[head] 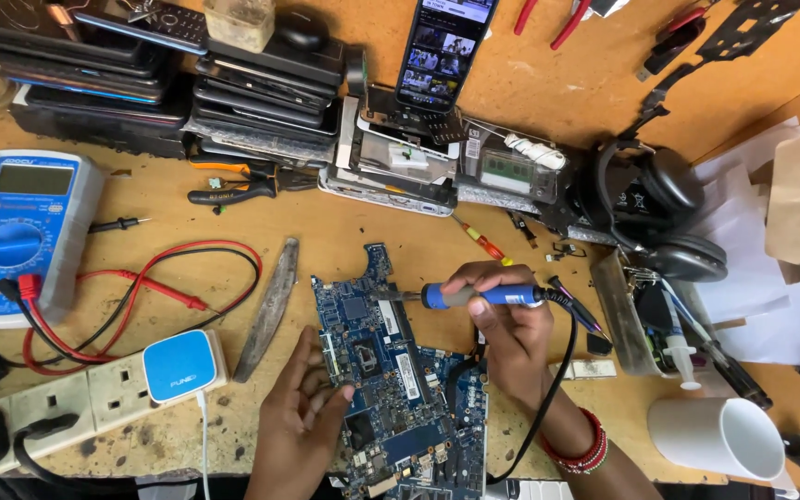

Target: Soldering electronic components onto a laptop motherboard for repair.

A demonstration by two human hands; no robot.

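A blue circuit board (374,352) lies flat on the wooden bench in front of me. My right hand (502,324) grips a blue-handled soldering iron (483,296), held level, with its metal tip over the upper part of the board. A black cable runs from the iron's rear down past my wrist. My left hand (300,417) rests on the board's left edge with fingers spread and holds nothing. A red beaded bracelet (583,451) is on my right wrist.
A blue multimeter (20,231) with red and black leads sits left, above a white power strip (85,393). Stacked phones (233,83), a propped lit phone (442,46), black headphones (664,218), a white cup (719,435) and a metal file (270,306) surround the board.
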